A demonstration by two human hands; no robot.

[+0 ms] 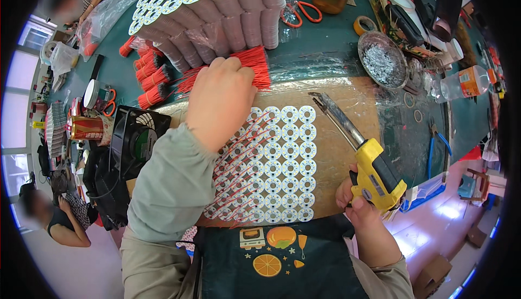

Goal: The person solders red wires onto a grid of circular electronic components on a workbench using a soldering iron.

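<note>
My left hand reaches over the work board, its fingers curled down into a pile of thin red wires; the fingertips are hidden. My right hand grips a yellow and black soldering gun, its metal barrel and tip slanting up and left over the board. Between the hands lies a grid of small round white LED boards with centre holes. Red wires lie across the grid's left columns, while the right columns show none. My left forearm covers part of the grid's left side.
Tall stacks of round boards stand behind the wire pile. At left are tied red wire bundles and a black fan. A metal dish of silvery scraps, a plastic bottle and blue-handled pliers lie right. Two people sit at left.
</note>
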